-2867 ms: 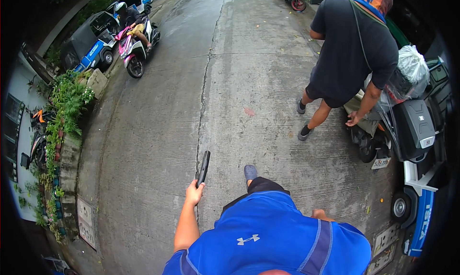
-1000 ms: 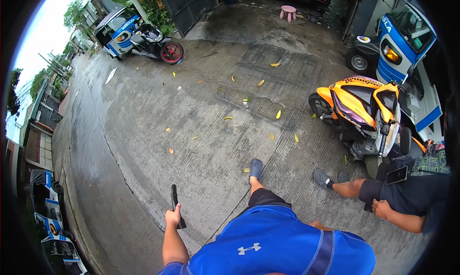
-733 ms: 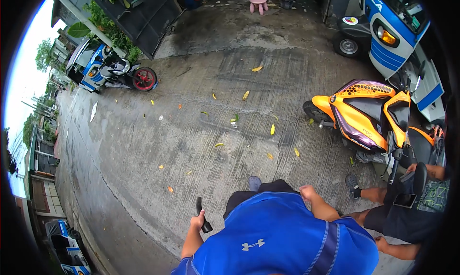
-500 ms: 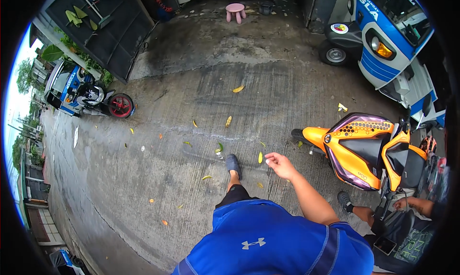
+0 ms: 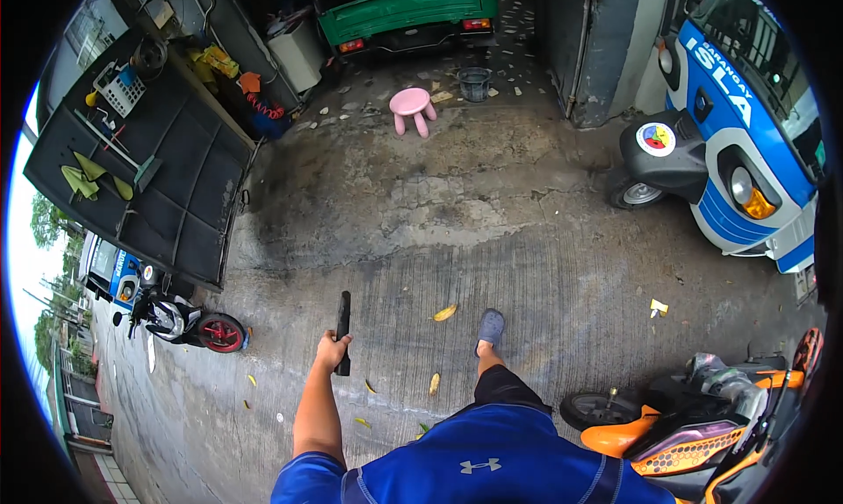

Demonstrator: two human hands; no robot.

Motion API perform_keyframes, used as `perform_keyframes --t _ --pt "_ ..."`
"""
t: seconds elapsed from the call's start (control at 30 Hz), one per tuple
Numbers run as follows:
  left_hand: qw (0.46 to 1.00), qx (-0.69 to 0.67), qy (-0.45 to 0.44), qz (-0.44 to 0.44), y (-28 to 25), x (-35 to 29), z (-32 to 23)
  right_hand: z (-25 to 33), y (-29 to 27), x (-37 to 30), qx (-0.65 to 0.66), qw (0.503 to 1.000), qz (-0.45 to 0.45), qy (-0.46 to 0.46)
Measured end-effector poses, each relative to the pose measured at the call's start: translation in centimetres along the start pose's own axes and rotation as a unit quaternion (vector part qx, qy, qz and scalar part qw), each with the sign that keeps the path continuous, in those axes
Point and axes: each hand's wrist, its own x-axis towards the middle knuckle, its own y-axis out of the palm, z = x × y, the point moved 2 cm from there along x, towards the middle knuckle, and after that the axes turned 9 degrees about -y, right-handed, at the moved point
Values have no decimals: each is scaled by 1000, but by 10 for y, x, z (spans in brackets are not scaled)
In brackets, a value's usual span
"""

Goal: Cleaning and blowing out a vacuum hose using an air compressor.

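Far left here, a dark metal gate (image 5: 180,175) stands swung open, with a white basket (image 5: 120,91) and a long-handled brush (image 5: 147,173) hung on it, probably to keep them off the wet-looking ground. A motorcycle (image 5: 171,320) with a red front wheel is parked near the gate's lower edge, likely tucked there to leave the way through. Now my left hand (image 5: 331,350): the fingers are curled round a black bar-shaped object (image 5: 344,309), held out in front of me over the concrete, with ends showing above and below my grip, I'd guess because a hold near the middle balances it. Just ahead, a green vehicle's tail (image 5: 408,14) fills the garage mouth; in front of it sit a pink stool (image 5: 409,102) and, to its right, a grey bucket (image 5: 474,84). My shoe (image 5: 491,327) is planted beside a yellow leaf (image 5: 445,313). My right hand is out of sight, so I can't tell what it's doing. Over on the right, an orange scooter (image 5: 689,451) and a blue-and-white tricycle (image 5: 716,219) line the side, presumably keeping the middle passable.
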Motion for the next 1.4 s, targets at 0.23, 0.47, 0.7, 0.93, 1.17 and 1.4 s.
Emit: perform_keyframes --t 0.23,0.47,0.7,0.93,1.17,1.4 --pt "882 -445 9 152 67 73 -368 277 71 406 506 734 138 432" --pt "896 -138 236 349 223 110 -677 461 -382 854 588 806 57 -37" --pt "811 169 401 392 211 285 -932 307 -488 945 417 883 85 198" --pt "945 17 168 279 228 560 -1076 237 -594 856 390 786 378 296" --pt "958 140 -173 180 263 646 -1188 137 -678 1063 360 894 140 227" --pt "911 149 223 313 362 654 -1426 -5 -778 1253 396 809 379 213"
